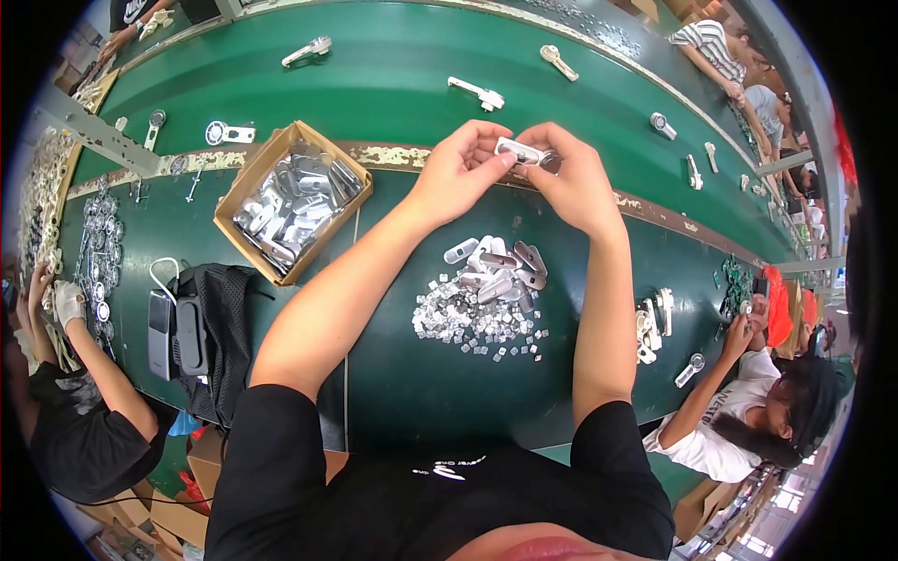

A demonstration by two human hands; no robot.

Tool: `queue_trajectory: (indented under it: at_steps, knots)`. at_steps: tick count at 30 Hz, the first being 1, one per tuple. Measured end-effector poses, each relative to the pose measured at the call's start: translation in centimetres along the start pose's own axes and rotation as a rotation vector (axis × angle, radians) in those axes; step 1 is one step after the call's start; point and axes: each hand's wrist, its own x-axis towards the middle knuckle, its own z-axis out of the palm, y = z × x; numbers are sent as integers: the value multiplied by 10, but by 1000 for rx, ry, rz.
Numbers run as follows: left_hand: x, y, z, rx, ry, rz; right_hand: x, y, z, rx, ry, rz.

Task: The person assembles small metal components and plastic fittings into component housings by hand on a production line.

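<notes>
My left hand (465,170) and my right hand (572,174) meet over the bench's far edge, both closed on one small white handle-shaped part (517,149). It has a long slot and a rounded end, partly hidden by my fingers. My left thumb presses its near side, while the right fingers wrap the rounded end. Below my hands, between my forearms, lies a pile of shiny oval metal plates (494,286). Small, square, silvery pieces (449,313) are heaped against them.
An open cardboard box (247,246) of metal plates stands left, near a black mesh bag (224,323) and a grey device (161,323). White parts (645,335) lie right. Beyond runs a green conveyor belt (393,56) carrying several similar parts. Co-workers sit at both sides.
</notes>
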Motion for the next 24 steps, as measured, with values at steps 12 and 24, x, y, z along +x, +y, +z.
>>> queue_trajectory:
  at_steps: [12,24]
  knots:
    - [8,12,-16,-44,-91,-252,-1,5,-4,8,-98,-45]
    - [8,23,-22,-77,-195,-315,-1,10,-17,77,-112,-12]
